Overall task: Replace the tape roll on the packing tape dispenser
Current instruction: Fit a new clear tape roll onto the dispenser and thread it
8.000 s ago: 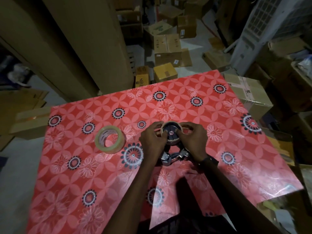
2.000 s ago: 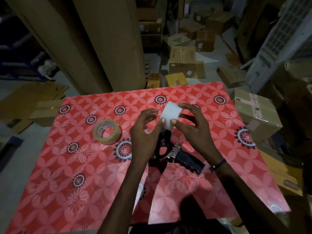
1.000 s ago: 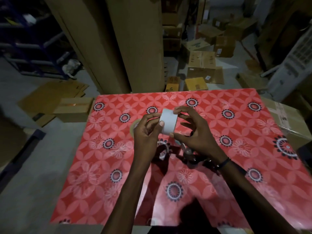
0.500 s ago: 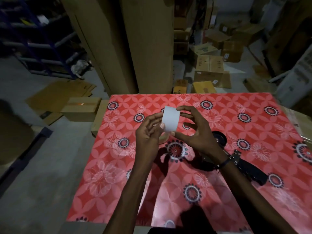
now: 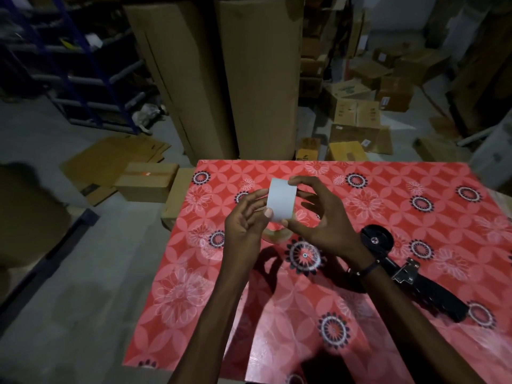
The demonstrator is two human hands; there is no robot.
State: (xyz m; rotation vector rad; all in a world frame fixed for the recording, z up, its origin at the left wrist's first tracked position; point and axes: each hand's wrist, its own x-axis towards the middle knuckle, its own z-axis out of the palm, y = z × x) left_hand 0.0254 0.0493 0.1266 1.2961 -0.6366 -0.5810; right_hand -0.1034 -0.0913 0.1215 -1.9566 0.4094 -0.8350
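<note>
I hold a white empty tape core [image 5: 282, 199] above the table. My right hand [image 5: 321, 221] pinches it top and bottom, and the thumb of my left hand [image 5: 246, 221] presses on its left edge. Below my hands a clear tape roll [image 5: 277, 235] lies on the red flowered tablecloth [image 5: 210, 297], mostly hidden. The black tape dispenser [image 5: 407, 273] lies on its side to the right of my right wrist, its round hub bare and its handle pointing right and toward me.
Tall cardboard slabs [image 5: 243, 79] stand just beyond the table's far edge. Cardboard boxes [image 5: 146, 181] sit on the floor at the table's left corner, with several more boxes [image 5: 357, 117] behind. A blue metal rack [image 5: 74, 65] stands at the far left.
Eight seconds ago both hands were on the dispenser's hub. Since then the white core came off and is lifted in both hands. The view has swung left, so the dispenser now appears further right.
</note>
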